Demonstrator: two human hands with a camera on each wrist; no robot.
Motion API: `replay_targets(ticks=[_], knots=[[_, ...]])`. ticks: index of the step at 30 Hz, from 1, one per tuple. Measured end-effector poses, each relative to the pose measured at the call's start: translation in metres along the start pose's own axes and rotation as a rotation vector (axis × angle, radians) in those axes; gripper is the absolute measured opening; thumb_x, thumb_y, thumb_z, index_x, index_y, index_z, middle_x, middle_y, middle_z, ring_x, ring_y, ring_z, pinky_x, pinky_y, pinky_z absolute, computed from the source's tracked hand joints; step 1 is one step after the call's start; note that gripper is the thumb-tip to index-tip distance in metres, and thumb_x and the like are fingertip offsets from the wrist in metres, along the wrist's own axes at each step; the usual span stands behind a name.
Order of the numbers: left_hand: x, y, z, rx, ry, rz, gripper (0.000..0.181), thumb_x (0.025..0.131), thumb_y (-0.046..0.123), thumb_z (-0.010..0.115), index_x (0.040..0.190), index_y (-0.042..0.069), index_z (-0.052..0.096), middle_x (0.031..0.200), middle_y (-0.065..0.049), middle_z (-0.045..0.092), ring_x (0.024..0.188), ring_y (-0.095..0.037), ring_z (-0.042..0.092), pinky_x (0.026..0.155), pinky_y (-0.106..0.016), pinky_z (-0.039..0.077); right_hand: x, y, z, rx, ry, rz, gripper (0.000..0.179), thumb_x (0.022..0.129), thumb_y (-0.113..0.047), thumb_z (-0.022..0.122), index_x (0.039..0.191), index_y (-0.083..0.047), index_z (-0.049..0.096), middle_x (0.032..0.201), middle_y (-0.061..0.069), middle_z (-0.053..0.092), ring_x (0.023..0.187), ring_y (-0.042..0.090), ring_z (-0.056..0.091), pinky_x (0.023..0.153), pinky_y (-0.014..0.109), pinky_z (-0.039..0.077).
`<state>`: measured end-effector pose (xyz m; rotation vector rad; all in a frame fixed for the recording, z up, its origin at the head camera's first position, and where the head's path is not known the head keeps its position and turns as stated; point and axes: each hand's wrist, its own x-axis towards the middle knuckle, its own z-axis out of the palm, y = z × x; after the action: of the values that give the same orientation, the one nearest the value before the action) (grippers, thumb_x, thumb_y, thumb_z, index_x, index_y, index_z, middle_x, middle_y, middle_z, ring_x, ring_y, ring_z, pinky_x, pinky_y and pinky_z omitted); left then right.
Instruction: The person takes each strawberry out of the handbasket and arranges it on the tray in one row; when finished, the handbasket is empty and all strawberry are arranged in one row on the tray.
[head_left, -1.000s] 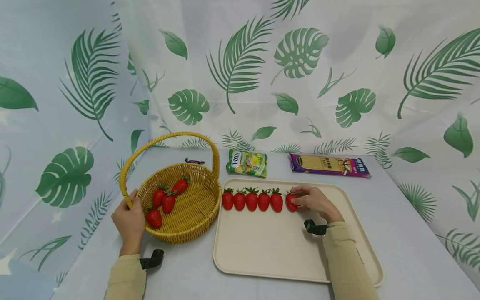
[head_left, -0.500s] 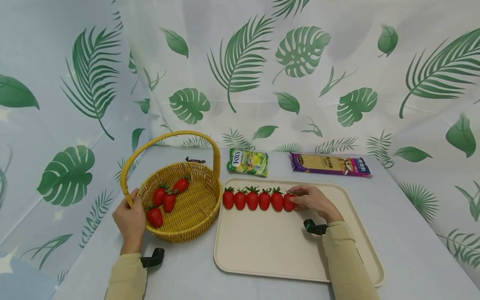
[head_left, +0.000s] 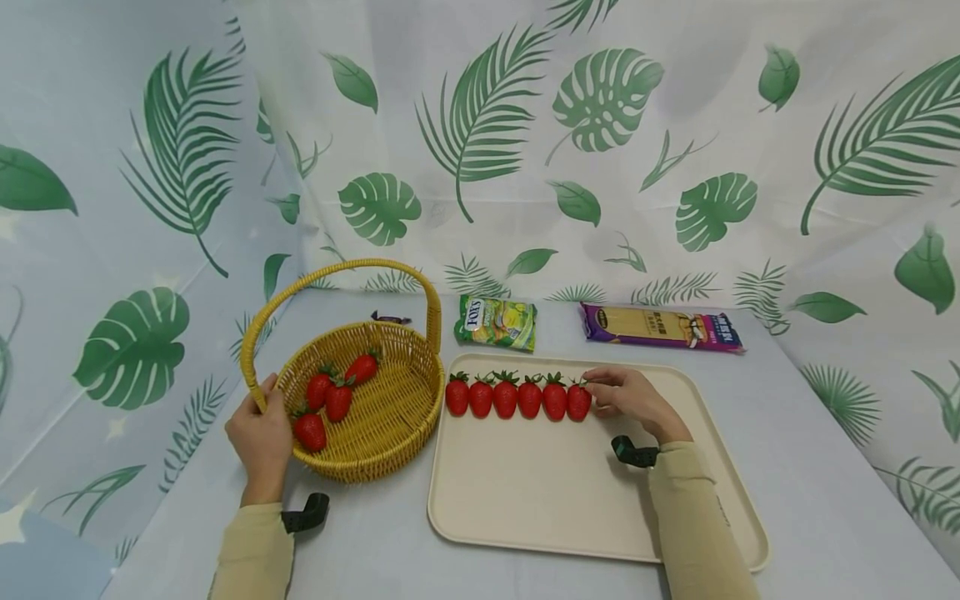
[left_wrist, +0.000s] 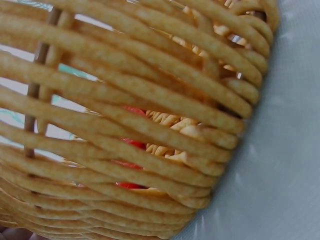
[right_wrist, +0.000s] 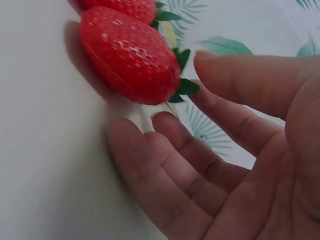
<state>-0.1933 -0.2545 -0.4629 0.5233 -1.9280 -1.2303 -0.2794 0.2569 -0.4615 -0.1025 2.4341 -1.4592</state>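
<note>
On the table (head_left: 375, 546), the largest thing is the beige tray (head_left: 540, 492). Along its far edge lies a row of six strawberries, and here is the change: a half second ago the right hand (head_left: 633, 398) was pinching the last strawberry (head_left: 579, 403); now its fingers are spread apart and hold nothing, just beside it. This strawberry rests at the right end, close against its neighbour, so its placing seems finished.

To the left of the tray stands the yellow basket (head_left: 390, 421). The left hand (head_left: 261, 437) keeps its fingers closed around the lower end of the handle (head_left: 375, 263). This arch rises over the basket, and it could hinder a reach to the four strawberries (head_left: 338, 403) inside.

Behind the tray lie the long purple packet (head_left: 660, 327) and the smaller green bag (head_left: 497, 323); behind the basket, a small wrapped sweet (head_left: 391, 317).
</note>
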Motion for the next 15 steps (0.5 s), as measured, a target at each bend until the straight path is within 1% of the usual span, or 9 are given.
replay_targets(ticks=[3, 7, 9, 11, 13, 15], knots=[[0.001, 0.0, 0.0, -0.003, 0.005, 0.008, 0.031, 0.093, 0.01, 0.052, 0.115, 0.001, 0.072, 0.066, -0.025, 0.062, 0.046, -0.004, 0.022, 0.043, -0.022, 0.02, -0.001, 0.001, -0.005, -0.018, 0.059, 0.013, 0.045, 0.099, -0.03, 0.058, 0.133, -0.001, 0.055, 0.119, 0.02, 0.06, 0.091, 0.025, 0.063, 0.079, 0.033, 0.054], [0.001, 0.001, 0.0, -0.008, 0.011, 0.019, 0.03, 0.093, 0.009, 0.052, 0.113, 0.001, 0.073, 0.067, -0.025, 0.063, 0.045, -0.001, 0.022, 0.043, -0.022, 0.02, -0.002, -0.001, -0.01, 0.024, 0.139, 0.006, 0.048, 0.1, -0.031, 0.055, 0.136, 0.0, 0.051, 0.13, 0.024, 0.055, 0.098, 0.029, 0.063, 0.08, 0.031, 0.055], [0.0, 0.001, 0.0, -0.011, 0.013, 0.022, 0.03, 0.093, 0.009, 0.052, 0.113, 0.002, 0.073, 0.07, -0.026, 0.064, 0.046, -0.001, 0.023, 0.043, -0.022, 0.021, -0.003, -0.005, -0.009, 0.061, 0.166, -0.018, 0.048, 0.1, -0.029, 0.055, 0.137, 0.002, 0.05, 0.13, 0.026, 0.053, 0.099, 0.029, 0.06, 0.079, 0.031, 0.055], [0.0, 0.001, 0.0, -0.014, 0.015, 0.019, 0.03, 0.093, 0.009, 0.052, 0.113, 0.002, 0.073, 0.073, -0.027, 0.065, 0.046, -0.001, 0.023, 0.044, -0.022, 0.021, -0.004, -0.011, -0.007, 0.091, 0.19, -0.048, 0.048, 0.1, -0.028, 0.056, 0.136, 0.004, 0.051, 0.128, 0.027, 0.053, 0.097, 0.026, 0.057, 0.078, 0.031, 0.056], [0.0, 0.001, 0.0, -0.016, 0.012, 0.013, 0.03, 0.093, 0.01, 0.052, 0.114, 0.002, 0.073, 0.076, -0.027, 0.066, 0.048, -0.002, 0.025, 0.044, -0.022, 0.021, -0.005, -0.018, -0.003, 0.103, 0.203, -0.086, 0.047, 0.1, -0.028, 0.056, 0.134, 0.004, 0.052, 0.126, 0.027, 0.054, 0.094, 0.024, 0.056, 0.077, 0.031, 0.056], [0.0, 0.0, 0.0, -0.017, 0.012, 0.01, 0.03, 0.093, 0.01, 0.053, 0.114, 0.002, 0.072, 0.081, -0.026, 0.068, 0.049, -0.003, 0.027, 0.045, -0.022, 0.021, -0.006, -0.026, 0.002, 0.107, 0.201, -0.128, 0.047, 0.099, -0.028, 0.057, 0.133, 0.004, 0.053, 0.124, 0.026, 0.055, 0.093, 0.025, 0.057, 0.078, 0.033, 0.056]])
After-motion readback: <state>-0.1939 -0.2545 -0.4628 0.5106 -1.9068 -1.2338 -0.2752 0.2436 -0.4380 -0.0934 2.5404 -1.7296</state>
